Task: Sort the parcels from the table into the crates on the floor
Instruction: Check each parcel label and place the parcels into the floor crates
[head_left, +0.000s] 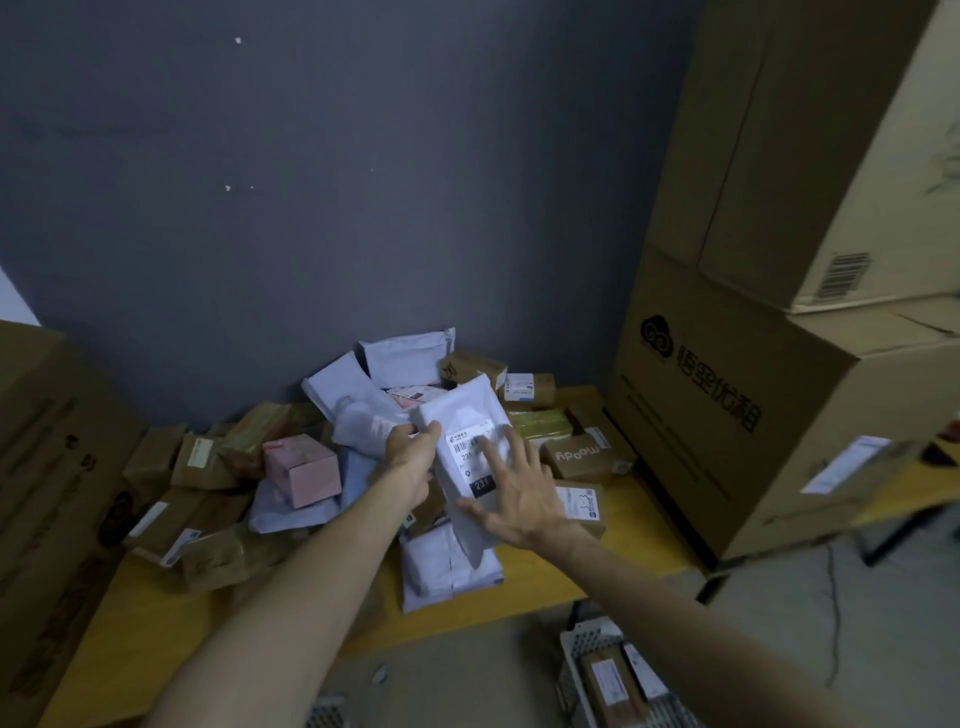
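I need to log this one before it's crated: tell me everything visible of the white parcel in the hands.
The white parcel, a plastic-looking mailer, is held above the pile. Its label shows a barcode and 231, repeated on a black patch. The left hand grips its edge; the right hand lies spread on its front.

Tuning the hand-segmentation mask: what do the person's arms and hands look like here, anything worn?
Both are bare. The left hand and right hand have no gloves, and no watch or band shows at either wrist. Both forearms are uncovered down to the frame edge, so no sleeve is in view. No cables or markings.
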